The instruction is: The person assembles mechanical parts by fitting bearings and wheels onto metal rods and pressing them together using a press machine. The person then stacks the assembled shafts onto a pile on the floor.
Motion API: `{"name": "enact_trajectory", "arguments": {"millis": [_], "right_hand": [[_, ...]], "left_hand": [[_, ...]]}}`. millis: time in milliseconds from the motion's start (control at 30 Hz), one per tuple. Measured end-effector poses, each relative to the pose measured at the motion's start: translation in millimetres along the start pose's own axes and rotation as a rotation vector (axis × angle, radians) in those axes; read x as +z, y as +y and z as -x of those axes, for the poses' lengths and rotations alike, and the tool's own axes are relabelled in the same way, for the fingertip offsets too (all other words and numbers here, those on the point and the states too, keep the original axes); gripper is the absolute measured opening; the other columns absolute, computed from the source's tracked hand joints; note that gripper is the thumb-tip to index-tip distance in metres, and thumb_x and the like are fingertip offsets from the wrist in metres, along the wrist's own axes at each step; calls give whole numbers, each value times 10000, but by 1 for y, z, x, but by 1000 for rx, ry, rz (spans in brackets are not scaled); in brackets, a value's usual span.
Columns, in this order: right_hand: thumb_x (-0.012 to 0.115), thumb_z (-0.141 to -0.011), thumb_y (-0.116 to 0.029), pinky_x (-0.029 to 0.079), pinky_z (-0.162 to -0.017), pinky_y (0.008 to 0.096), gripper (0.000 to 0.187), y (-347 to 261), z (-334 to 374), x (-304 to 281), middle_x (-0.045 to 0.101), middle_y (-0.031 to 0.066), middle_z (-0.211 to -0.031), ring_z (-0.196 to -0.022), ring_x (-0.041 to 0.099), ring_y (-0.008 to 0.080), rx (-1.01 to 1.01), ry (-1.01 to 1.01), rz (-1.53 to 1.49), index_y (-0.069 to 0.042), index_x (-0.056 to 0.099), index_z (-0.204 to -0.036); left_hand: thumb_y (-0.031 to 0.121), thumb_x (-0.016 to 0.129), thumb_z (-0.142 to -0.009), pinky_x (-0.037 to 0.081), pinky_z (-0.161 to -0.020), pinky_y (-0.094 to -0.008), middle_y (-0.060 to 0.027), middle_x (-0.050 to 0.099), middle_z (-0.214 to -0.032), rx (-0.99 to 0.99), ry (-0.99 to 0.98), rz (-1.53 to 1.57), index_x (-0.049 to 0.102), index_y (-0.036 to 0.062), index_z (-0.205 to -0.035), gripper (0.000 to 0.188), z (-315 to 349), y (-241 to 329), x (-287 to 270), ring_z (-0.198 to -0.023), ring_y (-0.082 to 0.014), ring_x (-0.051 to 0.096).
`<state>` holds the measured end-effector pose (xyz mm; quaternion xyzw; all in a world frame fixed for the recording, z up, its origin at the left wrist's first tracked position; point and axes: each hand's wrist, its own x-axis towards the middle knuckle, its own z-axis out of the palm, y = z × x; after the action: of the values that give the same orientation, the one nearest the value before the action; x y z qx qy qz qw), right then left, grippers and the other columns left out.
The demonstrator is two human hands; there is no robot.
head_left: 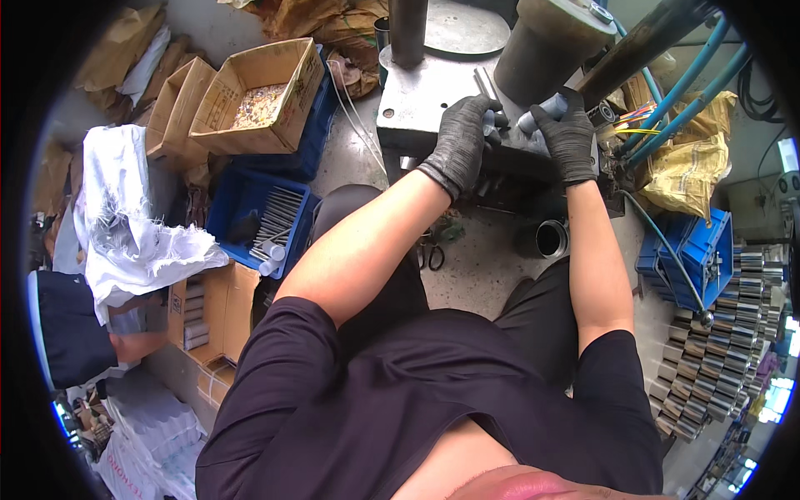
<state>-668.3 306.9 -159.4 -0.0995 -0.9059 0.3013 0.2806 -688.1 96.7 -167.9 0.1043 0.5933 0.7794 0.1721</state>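
Note:
Both my hands wear black gloves and work at a grey metal machine base (417,104). My right hand (569,133) is closed around a short grey metal tube (543,112), its end pointing left. My left hand (463,142) rests on the machine's fixture just left of that tube, fingers curled on a dark part at the tube's tip; whether it grips anything is hidden. A dark upright column (408,32) and a large grey cylinder (552,46) rise behind the hands.
A blue crate (242,204) of grey metal tubes sits at my left, with cardboard boxes (258,92) and a white cloth (121,217) beyond. Stacked metal sleeves (717,350) and a blue bin (696,250) stand at right. Blue hoses (692,79) run overhead. A short black pipe (552,237) lies between my knees.

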Motion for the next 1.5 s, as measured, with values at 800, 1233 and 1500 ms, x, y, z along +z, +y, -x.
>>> {"name": "enact_trajectory", "arguments": {"millis": [800,1233,1500], "right_hand": [[792,-927,-179,566,-605,251,473,-81,75,-15,661,53,-1007,-715,685,129,295,-143,-1112,-47,567,-1322],[670,-1029,-233,490,-850,248,300,-64,102,-19,630,26,-1134,-981,592,117,158,-234,-879,-46,616,-1258],[671,-1007,-253,533,-971,360,610,-115,125,-11,566,151,-1373,-1110,625,211,199,-521,-1221,-44,408,-1516]], "left_hand": [[560,478,-1060,491,-610,-253,-35,653,-963,-117,-2,531,638,110,-1249,513,29,2,-12,-724,-121,576],[306,708,-933,524,-807,-367,-108,656,-912,444,52,-208,662,5,-1079,338,57,16,-11,-884,-163,611],[173,716,-872,565,-812,-321,-126,656,-1056,203,-128,-409,499,32,-1352,545,128,64,-66,-959,-160,651]]}}
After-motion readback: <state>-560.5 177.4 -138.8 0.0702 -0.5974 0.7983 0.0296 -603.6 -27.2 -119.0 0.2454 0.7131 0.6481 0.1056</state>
